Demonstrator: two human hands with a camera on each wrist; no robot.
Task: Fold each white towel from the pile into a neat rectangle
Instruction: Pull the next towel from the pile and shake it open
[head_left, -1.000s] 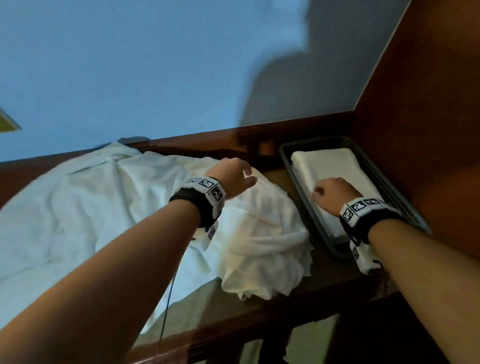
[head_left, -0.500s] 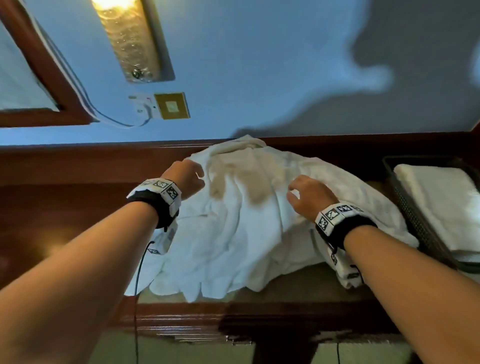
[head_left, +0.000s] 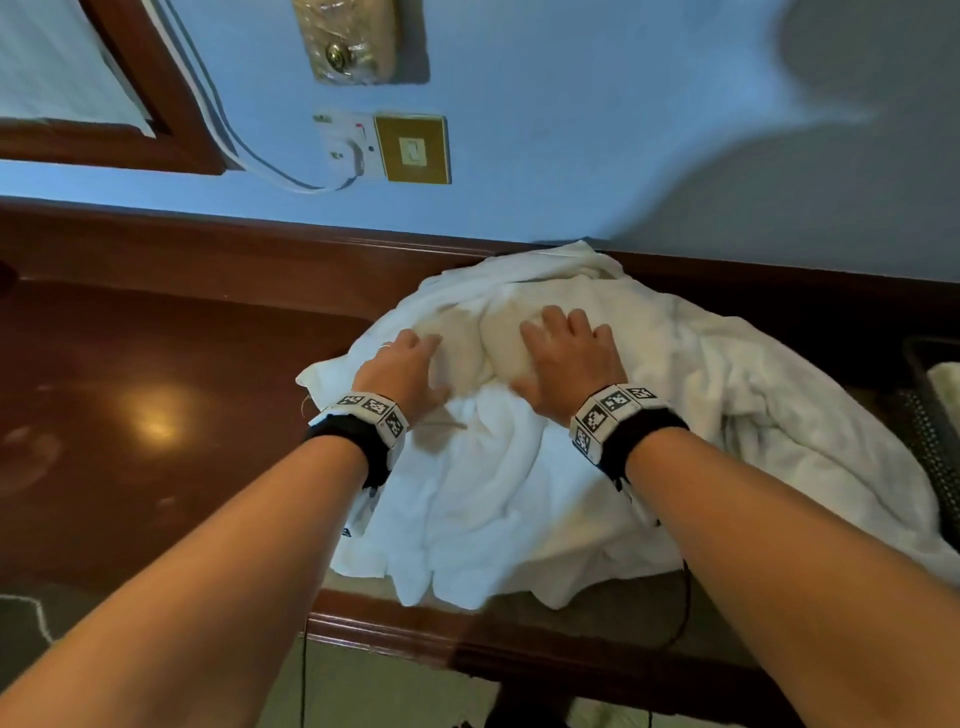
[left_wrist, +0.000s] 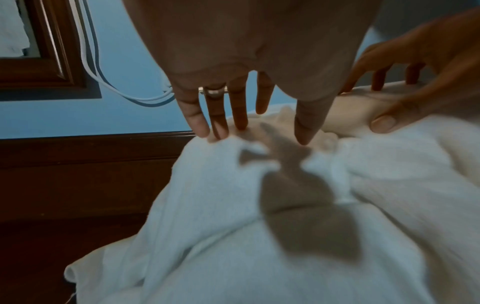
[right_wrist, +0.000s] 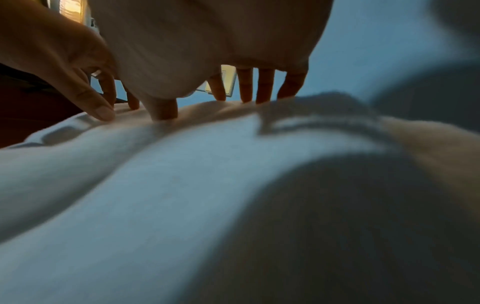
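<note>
We are looking down along two bare forearms, each wearing a black wrist strap with checkered markers, reaching over the front edge of a dark wooden table (head_left: 130, 395). A rumpled pile of white towels (head_left: 519, 493) is lying on the table's right half, spilling slightly over the near edge. Our left hand (head_left: 402, 371) is resting on the pile's left side, fingers extended and slightly spread, fingertips (left_wrist: 200, 129) touching the cloth, gripping nothing. Our right hand (head_left: 566, 358) is lying just beside it, palm down, fingers splayed flat on the pile's crest, also holding nothing.

We are judging that we are feeling for a single towel to separate. To do this well, we should be finding one hem or corner, pinching only the top layer, and lifting it free onto the bare wood at the left without dragging the rest along.

Further right, the edge of a dark mesh tray (head_left: 930, 441) is showing, with something pale inside. Beyond the pile, a blue wall is carrying a socket with a white cable (head_left: 249, 156).
</note>
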